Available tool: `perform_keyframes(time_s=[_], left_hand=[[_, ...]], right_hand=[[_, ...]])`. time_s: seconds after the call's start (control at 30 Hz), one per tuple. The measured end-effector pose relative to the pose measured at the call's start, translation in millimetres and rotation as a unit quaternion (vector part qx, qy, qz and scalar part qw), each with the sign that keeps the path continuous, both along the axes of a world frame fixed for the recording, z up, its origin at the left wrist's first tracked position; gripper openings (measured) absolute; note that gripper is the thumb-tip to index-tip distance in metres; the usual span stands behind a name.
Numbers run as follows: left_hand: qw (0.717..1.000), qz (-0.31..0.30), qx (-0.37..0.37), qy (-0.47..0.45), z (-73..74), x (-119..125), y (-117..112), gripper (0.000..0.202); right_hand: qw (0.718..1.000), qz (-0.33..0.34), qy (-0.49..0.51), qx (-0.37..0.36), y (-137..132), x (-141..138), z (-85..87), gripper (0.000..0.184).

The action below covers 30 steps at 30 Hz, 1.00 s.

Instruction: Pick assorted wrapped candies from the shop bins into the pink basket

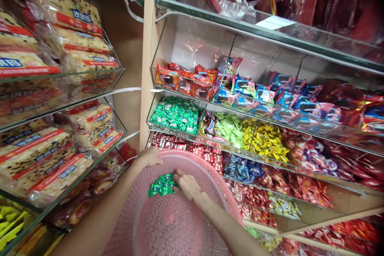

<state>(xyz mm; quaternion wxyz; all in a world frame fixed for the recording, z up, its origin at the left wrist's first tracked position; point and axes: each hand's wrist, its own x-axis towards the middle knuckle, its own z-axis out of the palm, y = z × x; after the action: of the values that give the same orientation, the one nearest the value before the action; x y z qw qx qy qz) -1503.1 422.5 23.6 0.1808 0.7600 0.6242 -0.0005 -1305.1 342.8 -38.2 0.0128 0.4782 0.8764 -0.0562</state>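
Observation:
A round pink plastic basket (207, 164) with a perforated wall tilts in front of me below the shelves. My left hand (151, 157) is closed over its upper left rim, the fingertips partly hidden inside. Within the basket, a small pile of green-wrapped candies (163, 185) lies against the far side. My right hand (188, 184) reaches into the basket, its fingers curled and closed on candies at the right edge of that pile. How many pieces are under the fingers is hidden. Behind the rim, a glass compartment holds many more green-wrapped candies (177, 114).
Glass shelves bear yellow-wrapped candies (267, 140), dark blue candies (243, 167) and red snack packs (189, 78). On the left, packaged puffed-grain bars (81, 44) fill slanted shelves. A wooden upright (147, 56) divides the two sides. The glass edge (270, 32) juts out above.

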Motion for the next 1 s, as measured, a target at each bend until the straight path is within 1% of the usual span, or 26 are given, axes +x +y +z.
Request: perform_keyframes(time_s=[0.2,0.37,0.5,0.73,0.87,1.0], left_hand=[[1.0,-0.015,0.003,-0.005,-4.5,-1.4,2.2,0.042],[1.0,-0.015,0.004,0.002,0.0,0.0,-0.2,0.041],[1.0,-0.007,0.003,-0.001,1.6,1.5,-0.9,0.04],[1.0,-0.021,0.013,-0.009,-7.8,-0.6,4.7,0.038],[1.0,-0.018,0.008,-0.015,-9.2,-1.3,4.6,0.039],[1.0,-0.001,0.011,-0.006,-7.6,0.5,2.9,0.044]], right_hand=[[1.0,0.005,0.002,0.013,-6.1,-3.1,-0.5,0.028],[1.0,-0.006,-0.012,0.009,-9.0,-4.1,1.7,0.027],[1.0,-0.007,-0.01,0.015,-9.7,-5.7,-0.1,0.027],[0.998,0.025,-0.029,0.051,-11.0,-24.1,-5.9,0.036],[0.995,0.049,-0.059,0.064,-8.0,-33.8,-0.2,0.038],[0.996,0.058,-0.035,0.062,-3.4,-43.8,8.2,0.038]])
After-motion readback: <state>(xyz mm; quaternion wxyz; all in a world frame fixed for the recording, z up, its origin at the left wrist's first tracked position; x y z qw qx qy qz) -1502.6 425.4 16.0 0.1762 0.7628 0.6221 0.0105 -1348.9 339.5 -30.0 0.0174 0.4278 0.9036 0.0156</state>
